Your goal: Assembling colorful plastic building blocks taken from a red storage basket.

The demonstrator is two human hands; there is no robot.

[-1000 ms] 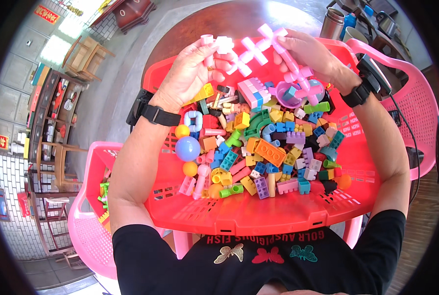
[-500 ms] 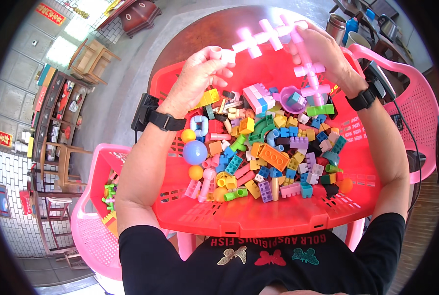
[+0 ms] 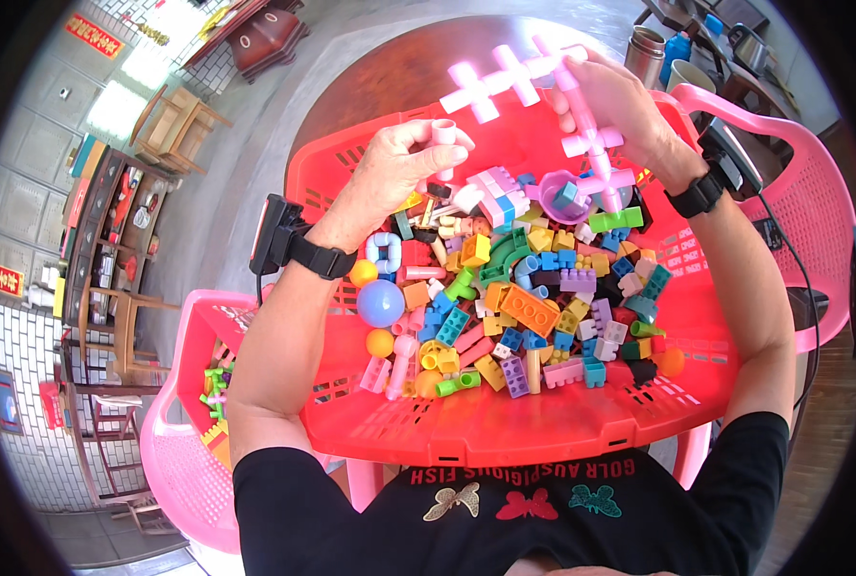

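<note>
Fingers of the left hand pinch a short pink tube; those of the right hand grip a branching pink chain. Below the fingers, toy blocks crowd a red basket.

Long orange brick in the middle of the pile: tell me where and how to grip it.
Pinch the long orange brick midway along its two long sides, coming from above. It lies broad face up on the surrounding toy pieces, with nothing covering it, and its narrower width should suit a pinch.
</note>
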